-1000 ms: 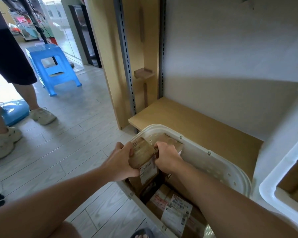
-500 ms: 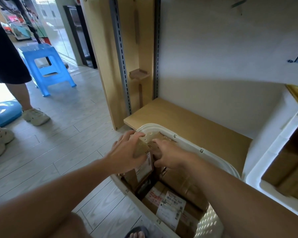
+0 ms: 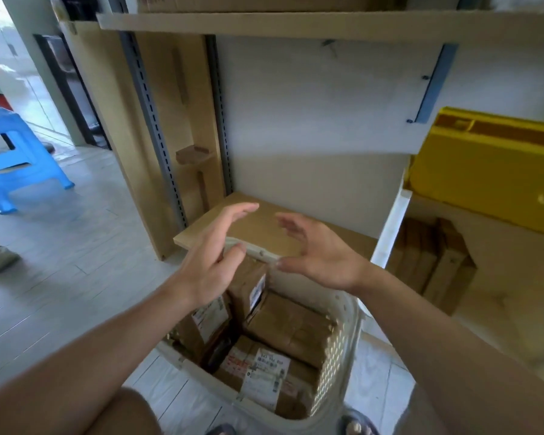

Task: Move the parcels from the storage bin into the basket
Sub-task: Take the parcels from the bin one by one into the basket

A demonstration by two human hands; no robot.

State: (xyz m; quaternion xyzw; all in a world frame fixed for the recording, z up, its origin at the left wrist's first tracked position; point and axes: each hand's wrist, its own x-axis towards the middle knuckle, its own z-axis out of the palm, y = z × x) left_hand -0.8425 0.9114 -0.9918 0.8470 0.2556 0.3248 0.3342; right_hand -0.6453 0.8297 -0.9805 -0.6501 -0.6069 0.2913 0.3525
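Holding nothing, I am keeping both hands spread above the far end of the basket. My left hand (image 3: 212, 262) is hovering with its fingers straight and loosely fanned, thumb apart, and my right hand (image 3: 319, 257) is facing it, palm inward, fingers gently bent and empty. A gap is showing between the two palms.

Beneath them, the cream perforated plastic laundry basket (image 3: 343, 346) is sitting on the pale tiled floor, its far rim tucked just under the front edge of the low tan wooden shelf board (image 3: 264, 229). Inside it, the brown paper-wrapped parcels (image 3: 291, 329) are packed closely together. Two are standing upright at the far left, each showing a white printed shipping label; another, a plain taped one, is lying tilted at the right; and a flat box with a large white label and red print is lying at the bottom nearer to me. The wrapping is looking creased and glossy with tape.

To my right, the white storage bin (image 3: 390, 227) is showing only its edge, with brown cardboard in shadow beyond it. A yellow plastic crate (image 3: 484, 171) is resting higher on the right. A blue plastic stool (image 3: 16, 158) is standing well apart on the left.
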